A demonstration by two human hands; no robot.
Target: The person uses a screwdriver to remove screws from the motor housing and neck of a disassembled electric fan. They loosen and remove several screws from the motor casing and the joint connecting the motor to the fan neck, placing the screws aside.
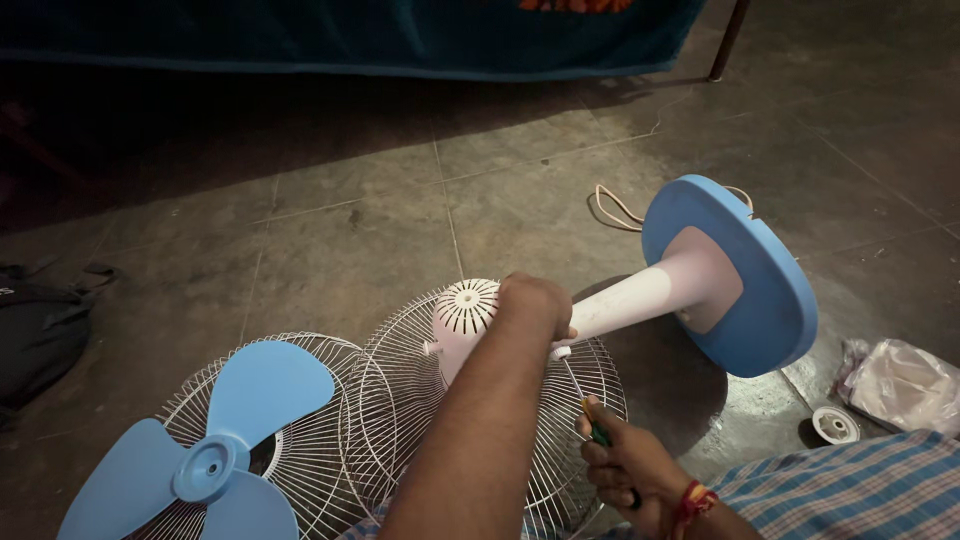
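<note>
The white fan motor housing [462,322] lies on a wire grille [400,400] on the floor, left hand [535,300] clenched over it, right hand [625,465] grasping a screwdriver [597,432], with the blue blade [205,455] left, the blue base [745,270] and a plastic bag [900,380] right.

A room in a home is shown, probably a bedroom. A bare floor [350,210] of large grey tiles is seen, with a cloth-draped bed [380,40] along the far edge and a household pedestal fan [640,300] laid dismantled on it.
</note>
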